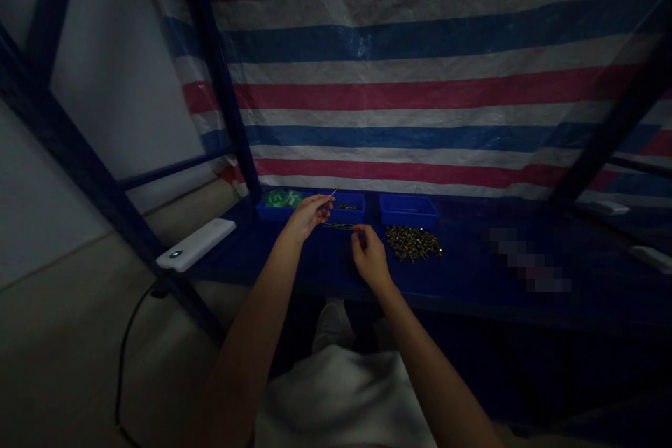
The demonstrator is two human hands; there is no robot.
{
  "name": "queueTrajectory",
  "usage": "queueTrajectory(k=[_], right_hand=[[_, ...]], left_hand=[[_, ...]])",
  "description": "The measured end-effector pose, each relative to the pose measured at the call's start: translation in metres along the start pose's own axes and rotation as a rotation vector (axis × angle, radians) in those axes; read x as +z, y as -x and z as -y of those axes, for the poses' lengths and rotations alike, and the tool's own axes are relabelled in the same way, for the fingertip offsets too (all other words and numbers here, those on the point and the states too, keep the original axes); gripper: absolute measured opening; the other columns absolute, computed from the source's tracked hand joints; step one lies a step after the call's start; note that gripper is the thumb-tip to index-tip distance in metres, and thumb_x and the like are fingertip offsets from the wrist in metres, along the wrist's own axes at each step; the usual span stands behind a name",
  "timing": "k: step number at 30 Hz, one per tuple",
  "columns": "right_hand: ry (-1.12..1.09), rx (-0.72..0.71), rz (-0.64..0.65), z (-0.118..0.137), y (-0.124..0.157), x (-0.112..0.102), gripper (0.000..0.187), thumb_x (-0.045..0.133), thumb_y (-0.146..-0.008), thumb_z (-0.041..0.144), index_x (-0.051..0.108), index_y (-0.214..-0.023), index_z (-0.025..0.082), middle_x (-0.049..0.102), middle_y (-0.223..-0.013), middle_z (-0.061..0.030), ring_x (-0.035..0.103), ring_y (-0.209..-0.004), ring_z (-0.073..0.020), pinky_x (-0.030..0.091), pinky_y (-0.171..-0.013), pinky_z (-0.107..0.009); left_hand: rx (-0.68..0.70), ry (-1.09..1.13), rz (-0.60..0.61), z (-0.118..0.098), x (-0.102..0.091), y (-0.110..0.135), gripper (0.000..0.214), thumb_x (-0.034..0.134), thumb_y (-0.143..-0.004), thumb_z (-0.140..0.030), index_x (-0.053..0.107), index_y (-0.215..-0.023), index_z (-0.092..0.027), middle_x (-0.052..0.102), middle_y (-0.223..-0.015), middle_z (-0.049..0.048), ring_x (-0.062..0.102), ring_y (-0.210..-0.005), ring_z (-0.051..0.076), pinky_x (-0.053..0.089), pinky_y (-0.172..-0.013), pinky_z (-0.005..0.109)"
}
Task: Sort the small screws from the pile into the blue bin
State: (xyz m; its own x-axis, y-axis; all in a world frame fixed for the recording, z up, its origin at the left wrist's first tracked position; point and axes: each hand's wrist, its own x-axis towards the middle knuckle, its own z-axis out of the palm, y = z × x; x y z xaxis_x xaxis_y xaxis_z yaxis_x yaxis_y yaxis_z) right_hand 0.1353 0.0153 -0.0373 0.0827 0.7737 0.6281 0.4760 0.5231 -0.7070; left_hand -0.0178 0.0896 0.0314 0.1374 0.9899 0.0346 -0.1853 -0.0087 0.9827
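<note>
My left hand is raised over the blue table, its fingers pinched on a thin metal rod that points up and to the right. Just below it, several thin dark metal pieces lie on the table. My right hand is at their right end, fingers curled and fingertips close to them; whether it grips one is too small to tell. A pile of small brassy metal parts lies to the right of my right hand.
Behind my left hand are a blue tray with green-and-white plastic and a blue bin of small metal parts. Another blue bin stands behind the pile. A white power bank sits at the left edge, near blue frame posts. Striped sheeting hangs behind.
</note>
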Motion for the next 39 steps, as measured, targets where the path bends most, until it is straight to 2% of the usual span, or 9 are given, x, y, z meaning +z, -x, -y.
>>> queueTrajectory(k=[3,5,8,12,16,19,25,33,39], right_hand=[[0.022,0.017,-0.028,-0.004,0.0,0.001,0.021,0.039,-0.083,0.024,0.053,-0.096,0.017,0.06,-0.089,-0.0067,0.055,-0.072,-0.0159,0.043,-0.07,-0.029],[0.041,0.02,-0.04,-0.007,-0.001,0.003,0.021,0.038,-0.082,0.023,0.054,-0.096,0.017,0.06,-0.088,-0.0071,0.055,-0.075,-0.0169,0.043,-0.072,-0.03],[0.113,0.002,-0.015,-0.011,-0.007,0.008,0.021,0.039,-0.081,0.02,0.054,-0.095,0.016,0.06,-0.088,-0.0078,0.054,-0.079,-0.0183,0.043,-0.074,-0.032],[0.387,-0.046,0.132,-0.01,-0.022,0.016,0.018,0.043,-0.08,0.017,0.055,-0.094,0.017,0.058,-0.092,-0.01,0.051,-0.089,-0.0218,0.04,-0.078,-0.035],[0.674,-0.054,0.258,-0.007,-0.033,0.027,0.017,0.042,-0.082,0.015,0.056,-0.091,0.017,0.058,-0.096,-0.0136,0.048,-0.094,-0.025,0.037,-0.078,-0.039],[0.758,-0.049,0.31,-0.009,-0.035,0.032,0.019,0.041,-0.082,0.012,0.056,-0.092,0.015,0.058,-0.099,-0.0157,0.048,-0.095,-0.0264,0.036,-0.078,-0.041],[0.753,-0.002,0.343,-0.013,-0.034,0.037,0.023,0.036,-0.083,0.008,0.055,-0.094,0.013,0.058,-0.099,-0.0167,0.05,-0.094,-0.0267,0.037,-0.076,-0.04],[0.75,0.084,0.387,-0.015,-0.037,0.037,0.022,0.039,-0.081,0.007,0.05,-0.1,0.013,0.058,-0.101,-0.015,0.051,-0.095,-0.0232,0.038,-0.077,-0.034],[0.817,0.07,0.412,-0.01,-0.034,0.035,0.022,0.038,-0.083,0.011,0.048,-0.103,0.011,0.057,-0.101,-0.015,0.051,-0.095,-0.0231,0.039,-0.078,-0.033]], left_hand=[[-0.066,-0.12,-0.093,0.007,-0.003,-0.01,0.022,0.062,-0.07,-0.034,0.062,-0.081,-0.014,0.06,-0.062,0.0016,0.049,-0.042,0.006,0.03,-0.041,0.018],[-0.025,-0.218,-0.17,0.019,-0.007,-0.01,0.025,0.06,-0.071,-0.037,0.061,-0.083,-0.014,0.061,-0.062,0.0019,0.046,-0.039,0.006,0.027,-0.04,0.018],[0.167,-0.383,-0.284,0.044,-0.014,-0.003,0.024,0.056,-0.073,-0.037,0.061,-0.08,-0.015,0.059,-0.059,0.0007,0.043,-0.039,0.007,0.029,-0.042,0.02],[0.423,-0.754,-0.405,0.069,-0.017,0.01,0.016,0.053,-0.074,-0.028,0.062,-0.08,-0.017,0.057,-0.058,0.0001,0.051,-0.052,0.011,0.035,-0.054,0.022],[0.517,-1.036,-0.358,0.069,-0.011,0.02,0.017,0.047,-0.078,-0.022,0.062,-0.086,-0.019,0.059,-0.066,0.0025,0.054,-0.06,0.014,0.037,-0.061,0.024],[0.532,-1.122,-0.339,0.065,-0.007,0.023,0.018,0.046,-0.078,-0.02,0.061,-0.088,-0.019,0.061,-0.072,0.0048,0.055,-0.068,0.017,0.039,-0.066,0.026],[0.564,-1.179,-0.297,0.067,-0.005,0.024,0.018,0.045,-0.08,-0.019,0.06,-0.089,-0.019,0.06,-0.076,0.0063,0.055,-0.075,0.019,0.04,-0.071,0.029],[0.57,-1.258,-0.254,0.067,-0.005,0.023,0.018,0.044,-0.081,-0.02,0.059,-0.09,-0.019,0.061,-0.077,0.0054,0.055,-0.078,0.019,0.041,-0.072,0.029],[0.587,-1.338,-0.198,0.07,-0.004,0.023,0.018,0.043,-0.082,-0.02,0.057,-0.093,-0.02,0.061,-0.082,0.0037,0.054,-0.081,0.018,0.042,-0.074,0.028]])
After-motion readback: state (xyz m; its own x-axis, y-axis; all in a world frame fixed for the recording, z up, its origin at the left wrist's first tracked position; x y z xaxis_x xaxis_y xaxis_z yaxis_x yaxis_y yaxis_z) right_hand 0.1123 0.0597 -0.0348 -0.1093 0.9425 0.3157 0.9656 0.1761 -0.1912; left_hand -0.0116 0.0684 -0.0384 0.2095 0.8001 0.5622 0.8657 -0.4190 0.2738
